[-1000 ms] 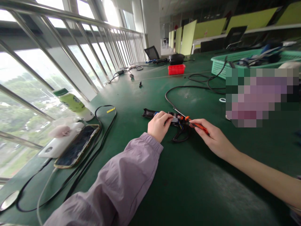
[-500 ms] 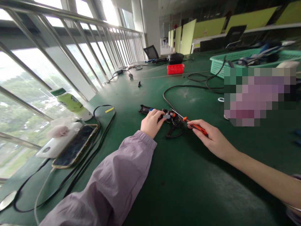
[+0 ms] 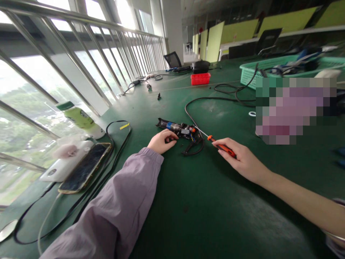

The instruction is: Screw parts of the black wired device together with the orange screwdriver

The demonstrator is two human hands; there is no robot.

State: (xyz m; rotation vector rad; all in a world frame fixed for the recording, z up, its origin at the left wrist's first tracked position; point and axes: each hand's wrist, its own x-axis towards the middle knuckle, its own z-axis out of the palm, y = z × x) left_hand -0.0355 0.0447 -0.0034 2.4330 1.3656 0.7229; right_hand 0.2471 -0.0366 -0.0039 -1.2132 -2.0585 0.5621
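An opened corded device (image 3: 174,126) lies on the green table, with a dark cylindrical body, a blue band, a grey block and thin coloured wires showing. My left hand (image 3: 162,141) rests just in front of its left half, fingers loosely curled, thumb apart from the index finger, with nothing visible between them. In my right hand (image 3: 244,158) is an orange-and-black screwdriver (image 3: 225,148), gripped by the handle. Its thin metal shaft points up and left to the device's right end; whether the tip touches a screw is too small to tell.
A black cable (image 3: 199,99) curves behind the device. Farther back stand a red bin (image 3: 200,79) and a green basket (image 3: 246,76) with tools. At left are a phone (image 3: 84,167), a white power bank (image 3: 58,171), a bottle (image 3: 81,118) and a lanyard (image 3: 118,154), beside the railing.
My left hand has let go of the device and drawn back to the left and slightly down, uncovering its blue-banded body. The screwdriver in my right hand has barely moved.
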